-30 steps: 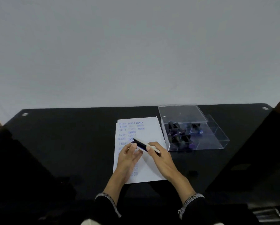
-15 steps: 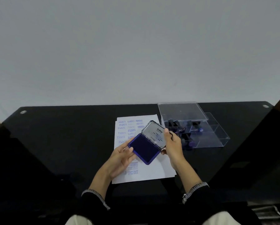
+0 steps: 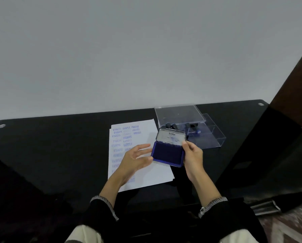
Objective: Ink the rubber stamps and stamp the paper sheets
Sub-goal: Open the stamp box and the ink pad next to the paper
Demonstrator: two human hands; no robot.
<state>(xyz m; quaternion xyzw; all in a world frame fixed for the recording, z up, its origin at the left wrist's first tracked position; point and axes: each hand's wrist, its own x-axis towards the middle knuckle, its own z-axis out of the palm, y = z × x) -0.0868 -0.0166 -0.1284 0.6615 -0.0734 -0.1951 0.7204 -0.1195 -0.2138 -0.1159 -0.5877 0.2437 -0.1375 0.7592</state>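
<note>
A blue ink pad (image 3: pixel 167 153) with its lid raised is held above the right edge of the paper sheets (image 3: pixel 143 174). My right hand (image 3: pixel 192 157) grips its right side, thumb on the lid. My left hand (image 3: pixel 136 159) is spread with straight fingers, its fingertips at the pad's left edge. The white sheets lie on the black table and carry several blue stamped words. Rubber stamps (image 3: pixel 171 126) with dark handles lie in a clear plastic box (image 3: pixel 208 137) behind the pad.
The clear box's lid (image 3: pixel 179 114) stands open at the back of the black glass table (image 3: pixel 59 146). A dark wooden piece (image 3: pixel 293 81) rises at the right. A pale wall lies behind the table.
The ink pad was shut one second ago, then opened. It has since moved right and its lid stands higher. My left hand has loosened from gripping to spread fingers.
</note>
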